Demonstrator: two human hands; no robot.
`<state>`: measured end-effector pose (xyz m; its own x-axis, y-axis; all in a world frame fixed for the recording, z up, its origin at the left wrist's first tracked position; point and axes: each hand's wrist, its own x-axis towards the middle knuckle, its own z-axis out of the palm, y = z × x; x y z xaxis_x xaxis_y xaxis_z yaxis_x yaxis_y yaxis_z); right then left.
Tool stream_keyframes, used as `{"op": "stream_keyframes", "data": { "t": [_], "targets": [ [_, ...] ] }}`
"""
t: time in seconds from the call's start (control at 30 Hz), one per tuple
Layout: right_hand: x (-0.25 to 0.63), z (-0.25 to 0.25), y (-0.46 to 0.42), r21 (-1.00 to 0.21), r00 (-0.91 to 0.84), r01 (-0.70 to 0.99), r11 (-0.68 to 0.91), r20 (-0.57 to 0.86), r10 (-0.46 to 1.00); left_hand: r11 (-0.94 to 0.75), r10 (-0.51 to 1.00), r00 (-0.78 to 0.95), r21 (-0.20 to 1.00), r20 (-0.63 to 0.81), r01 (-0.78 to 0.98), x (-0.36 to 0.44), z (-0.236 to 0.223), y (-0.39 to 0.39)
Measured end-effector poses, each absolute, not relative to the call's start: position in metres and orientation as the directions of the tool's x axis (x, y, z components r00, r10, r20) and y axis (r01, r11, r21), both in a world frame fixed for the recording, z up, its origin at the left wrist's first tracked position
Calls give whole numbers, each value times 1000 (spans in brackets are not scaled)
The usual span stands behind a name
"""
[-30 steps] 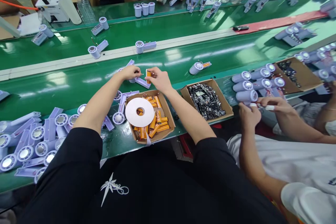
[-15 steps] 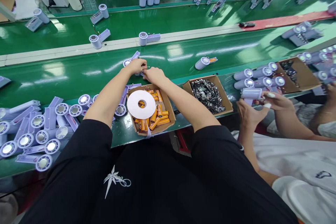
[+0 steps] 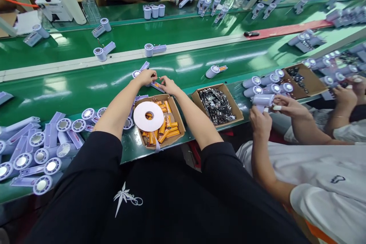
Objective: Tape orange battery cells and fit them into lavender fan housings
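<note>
From the carton of orange cells (image 3: 177,114), purple fan housings (image 3: 41,155) crowd the tabletop (image 3: 128,153) at nine o'clock. A white tape roll (image 3: 140,116) lies over the carton's ten-o'clock side. At twelve, the left hand (image 3: 148,77) bends over an orange-filled handle (image 3: 160,89); the right hand (image 3: 169,85) curls beside it; whether either's fingers grip anything I cannot tell. At three sits a box of black boards (image 3: 233,102).

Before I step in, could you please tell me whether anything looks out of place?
The white tape roll looks slightly odd: it covers some orange cylinders in the cardboard box, its tail crossing the front rim. The lavender casings at left lie jumbled. No spill shows.
</note>
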<state>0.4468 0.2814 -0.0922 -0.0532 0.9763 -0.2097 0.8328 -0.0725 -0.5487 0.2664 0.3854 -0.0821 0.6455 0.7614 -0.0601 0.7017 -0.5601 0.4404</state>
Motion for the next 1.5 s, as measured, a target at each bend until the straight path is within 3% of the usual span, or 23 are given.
{"op": "stream_keyframes", "data": {
  "t": [0.17,0.23,0.3,0.37,0.43,0.5,0.6,0.7,0.8,0.87,0.93,1.03,1.13,1.23,1.33,1.4,1.5],
  "targets": [
    [447,-85,286,-507,78,841,-191,-236,969,-552,788,614,406,-29,728,284,-64,371],
    [453,-70,277,-521,127,828,-207,-185,974,-547,809,587,390,22,740,289,-47,355],
    [463,-56,250,-635,159,758,-153,-47,986,-573,804,585,393,103,719,280,-29,325],
    [473,-47,204,-798,167,603,4,131,977,-672,719,679,397,147,626,253,-16,283],
    [482,-42,148,-881,165,451,143,239,957,-807,508,860,375,50,455,214,-9,235],
    [484,-40,96,-910,119,378,174,233,965,-880,328,939,326,-104,344,174,-6,191],
    [472,-37,47,-932,-28,330,150,149,988,-872,407,896,217,-177,439,134,-6,152],
    [446,-36,33,-966,-45,251,66,56,997,-845,498,866,197,-52,498,117,-5,134],
    [410,-36,29,-985,-79,171,-39,-53,995,-810,583,781,234,225,537,105,-4,118],
    [382,-37,23,-982,-248,183,-53,-98,964,-787,616,684,265,390,558,96,-10,105],
    [356,-39,15,-978,-501,207,31,-78,862,-773,629,612,297,480,561,85,-20,95],
    [331,-43,5,-933,-764,244,264,-17,645,-729,671,523,340,525,594,67,-38,84],
    [333,-42,8,-882,-840,313,352,-83,537,-604,778,372,439,506,665,47,-47,76],
    [350,-40,26,-844,-700,429,323,-85,709,-506,846,271,530,459,680,37,-48,71],
    [358,-44,49,-656,-362,707,265,-13,932,-534,832,314,505,458,678,42,-51,70],
    [355,-50,59,-524,-270,820,231,2,963,-585,796,365,460,482,668,51,-54,71],
    [350,-59,65,-434,-238,874,218,8,971,-629,760,397,429,515,648,64,-58,71]
  ]
}}
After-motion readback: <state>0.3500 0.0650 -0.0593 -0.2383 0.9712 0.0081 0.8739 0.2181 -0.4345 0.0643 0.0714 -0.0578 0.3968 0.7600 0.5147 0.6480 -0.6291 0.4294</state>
